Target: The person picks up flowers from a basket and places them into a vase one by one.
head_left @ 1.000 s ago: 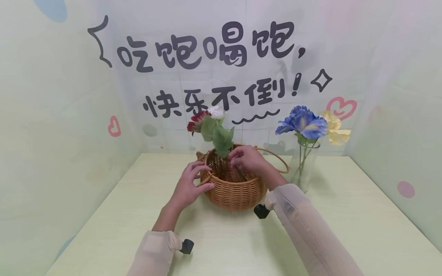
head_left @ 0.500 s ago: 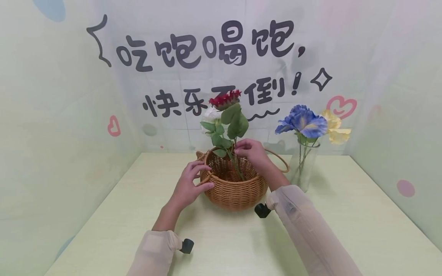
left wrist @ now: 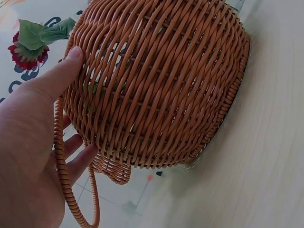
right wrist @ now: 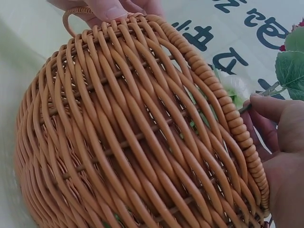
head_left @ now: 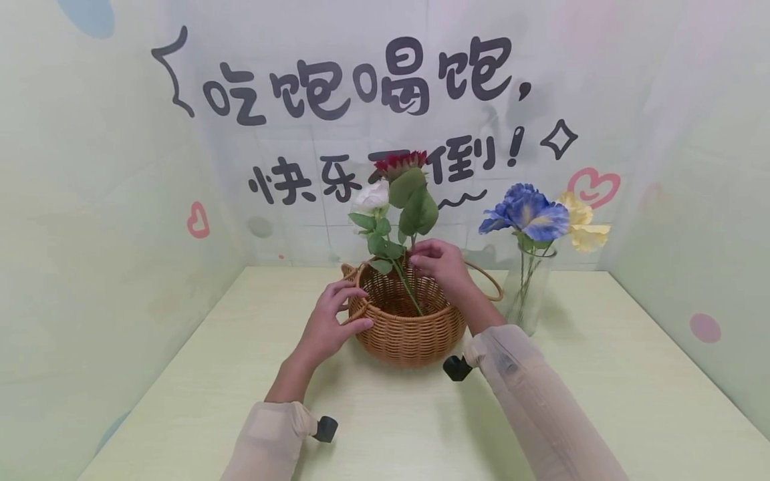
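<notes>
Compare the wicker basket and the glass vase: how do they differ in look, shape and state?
The wicker basket is brown and woven, while the glass vase is clear and smooth-sided. The wicker basket is wide and rounded; the glass vase is tall and narrow. The left hand grips the side of the wicker basket, while the glass vase stands ungripped. Both are on the table with flower stems inside.

Head view: bright, even, diffuse light; soft shadows on the worktop [head_left: 385, 434] beside the basket [head_left: 409, 344]; wide-angle stretch toward the edges. Left wrist view: dimmer, greyer; basket sharp, wall [left wrist: 116, 213] blurred. Right wrist view: pale haze at left edge; white bloom [right wrist: 236, 87] washed out.
</notes>
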{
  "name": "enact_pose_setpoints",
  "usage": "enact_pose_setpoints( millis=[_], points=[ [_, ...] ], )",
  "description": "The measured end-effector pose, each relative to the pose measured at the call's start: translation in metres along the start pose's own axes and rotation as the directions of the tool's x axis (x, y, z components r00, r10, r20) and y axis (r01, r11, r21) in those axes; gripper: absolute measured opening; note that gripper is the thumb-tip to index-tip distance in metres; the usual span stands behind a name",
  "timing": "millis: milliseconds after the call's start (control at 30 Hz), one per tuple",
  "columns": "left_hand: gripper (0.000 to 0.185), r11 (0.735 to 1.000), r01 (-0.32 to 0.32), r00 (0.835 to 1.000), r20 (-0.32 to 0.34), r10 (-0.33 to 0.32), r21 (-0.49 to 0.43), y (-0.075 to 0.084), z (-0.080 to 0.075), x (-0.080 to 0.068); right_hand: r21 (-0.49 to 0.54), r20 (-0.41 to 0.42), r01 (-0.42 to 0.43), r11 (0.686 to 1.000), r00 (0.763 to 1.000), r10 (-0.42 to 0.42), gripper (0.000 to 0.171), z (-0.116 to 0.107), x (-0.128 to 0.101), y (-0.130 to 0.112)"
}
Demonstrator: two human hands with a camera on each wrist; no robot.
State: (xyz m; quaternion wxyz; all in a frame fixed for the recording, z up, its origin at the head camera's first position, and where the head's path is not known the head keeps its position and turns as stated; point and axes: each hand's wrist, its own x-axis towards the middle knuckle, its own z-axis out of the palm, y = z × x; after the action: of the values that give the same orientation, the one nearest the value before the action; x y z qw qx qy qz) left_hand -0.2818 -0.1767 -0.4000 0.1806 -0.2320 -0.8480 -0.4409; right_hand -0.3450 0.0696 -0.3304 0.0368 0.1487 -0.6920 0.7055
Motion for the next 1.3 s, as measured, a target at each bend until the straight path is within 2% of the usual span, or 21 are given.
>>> enact_pose_setpoints(
  millis=[500, 633, 833, 1100, 1300],
  points=[
    [0.041, 1.0, -0.008, 1.0, -0.017, 0.007, -0.021, -0.001, -0.003, -0.002, 0.04, -0.113, 0.006, 0.999, 0.994, -0.002, 0.028, 0.003, -0.001, -0.008],
    [0.042, 1.0, -0.005, 1.0, -0.02, 0.004, -0.021, -0.002, -0.002, -0.002, 0.052, -0.152, 0.037, 0.998, 0.988, -0.029, 0.029, 0.002, -0.003, -0.009],
    [0.041, 1.0, 0.013, 1.0, -0.003, -0.013, -0.025, -0.003, -0.001, -0.002, 0.046, -0.241, 0.12, 0.992, 0.965, -0.106, 0.027, -0.005, -0.013, -0.013],
    [0.042, 1.0, 0.02, 1.0, -0.001, -0.02, -0.02, -0.003, -0.001, -0.002, 0.153, -0.339, 0.243, 0.958, 0.924, -0.18, 0.024, -0.019, -0.023, -0.024],
    [0.043, 0.999, 0.021, 1.0, -0.003, -0.021, -0.03, -0.001, -0.002, -0.002, 0.209, -0.402, 0.264, 0.942, 0.901, -0.163, 0.026, -0.032, -0.029, -0.034]
  ],
)
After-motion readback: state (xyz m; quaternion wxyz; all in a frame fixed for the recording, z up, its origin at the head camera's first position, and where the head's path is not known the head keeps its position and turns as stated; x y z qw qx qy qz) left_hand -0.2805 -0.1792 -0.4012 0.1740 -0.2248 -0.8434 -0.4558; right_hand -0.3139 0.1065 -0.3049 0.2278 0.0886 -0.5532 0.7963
